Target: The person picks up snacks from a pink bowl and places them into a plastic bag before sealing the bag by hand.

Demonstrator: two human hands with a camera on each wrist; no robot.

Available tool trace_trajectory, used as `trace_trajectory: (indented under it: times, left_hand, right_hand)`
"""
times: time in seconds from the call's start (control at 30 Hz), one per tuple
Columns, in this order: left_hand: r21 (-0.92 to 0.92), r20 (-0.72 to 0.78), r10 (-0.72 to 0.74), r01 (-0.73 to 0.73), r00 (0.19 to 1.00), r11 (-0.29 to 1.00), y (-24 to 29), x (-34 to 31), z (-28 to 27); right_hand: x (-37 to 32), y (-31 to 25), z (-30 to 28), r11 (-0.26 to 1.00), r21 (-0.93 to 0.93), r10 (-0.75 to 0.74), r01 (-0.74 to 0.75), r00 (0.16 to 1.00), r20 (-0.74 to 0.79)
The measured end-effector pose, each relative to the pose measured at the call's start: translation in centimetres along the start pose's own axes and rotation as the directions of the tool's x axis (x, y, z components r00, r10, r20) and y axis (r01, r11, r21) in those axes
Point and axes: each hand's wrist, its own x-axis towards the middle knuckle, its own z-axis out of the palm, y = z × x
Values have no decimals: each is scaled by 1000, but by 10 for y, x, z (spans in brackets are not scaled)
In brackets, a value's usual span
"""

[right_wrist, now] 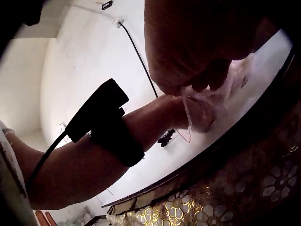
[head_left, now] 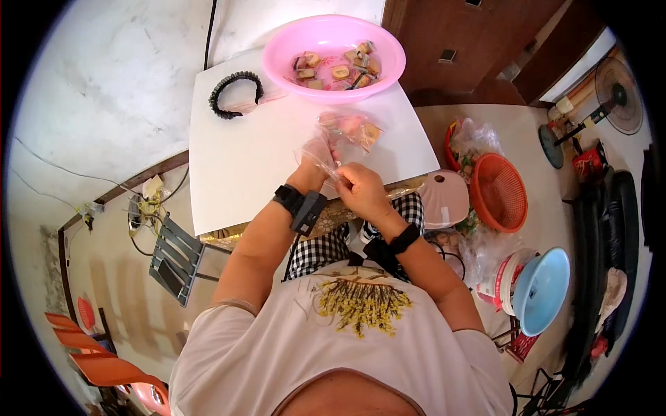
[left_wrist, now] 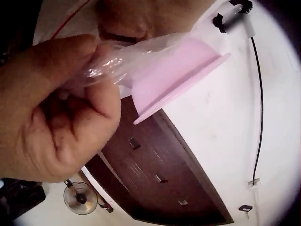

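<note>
A clear plastic bag point(head_left: 350, 132) with small wrapped pieces inside lies over the white tabletop. My left hand point(head_left: 316, 156) reaches into its mouth, and plastic covers the fingers. How those fingers lie in the bag I cannot tell. My right hand point(head_left: 361, 191) pinches the bag's edge between thumb and curled fingers, close beside the left wrist. In the left wrist view, the right hand point(left_wrist: 56, 108) grips the stretched plastic point(left_wrist: 113, 66), with part of the left hand point(left_wrist: 146, 19) above it. The right wrist view shows plastic round the left hand point(right_wrist: 197, 115).
Behind the bag stands a pink basin point(head_left: 333, 93) holding several wrapped pieces. A black headband point(head_left: 216, 93) lies at the table's back left. To the right are a pink cap point(head_left: 444, 197), a red basket point(head_left: 498, 191) and a blue basin point(head_left: 541, 291). A folding chair point(head_left: 173, 260) stands left.
</note>
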Motion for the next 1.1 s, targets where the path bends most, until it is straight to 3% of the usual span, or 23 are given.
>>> trace_trajectory:
  times: [0.07,0.17,0.27,0.37,0.4,0.47,0.5,0.53,0.63,0.73,0.83,0.93,1.03,1.1]
  left_hand:
    - [39,-34,-32,34,999,999,1,-8,-5]
    - [305,-126,-133,166,983,938,10,-40,-2]
    - [714,-282,-271,390,920,582,42,-91,29]
    - [919,-195,-367,300,910,257,87,-104,55]
    - [933,-83,-353,198,932,302,106,-98,50]
    - [962,-72,-160,111,984,250,143,-76,68]
    - [984,4,-95,12,996,175,162,-59,74]
    - [990,89,6,-89,996,114,177,-38,71]
    - [997,56,194,-46,979,-56,209,33,74]
    - [809,438,88,-350,895,-472,223,116,23]
    - [559,205,-129,-224,970,-798,213,165,1]
    - [396,180,-164,-224,970,-891,192,173,-9]
    - [416,-4,-27,-23,1000,-909,183,151,31]
    - [406,-6,-66,-58,998,-912,190,160,19]
  right_hand:
    - [1,2,3,999,36,-2,2,1000,-10]
    - [5,0,-2,990,132,57,-56,998,-10]
    - [6,13,-3,960,207,200,-191,980,-23]
    - [4,37,0,934,220,292,-283,956,-9]
    - [4,43,1,928,217,310,-303,951,1]
    - [0,50,2,963,167,215,-211,976,-11]
    - [-1,52,3,977,141,165,-162,986,-13]
    - [-1,54,3,976,144,166,-164,986,-8]
    - [2,54,-2,967,161,195,-199,980,43]
    - [2,55,-8,935,232,241,-267,961,135]
    - [4,56,-10,929,270,221,-252,965,142]
    - [7,60,-12,926,294,199,-238,967,157]
    - [6,62,-13,929,274,200,-247,962,186]
    - [6,62,-12,932,267,202,-247,962,186]
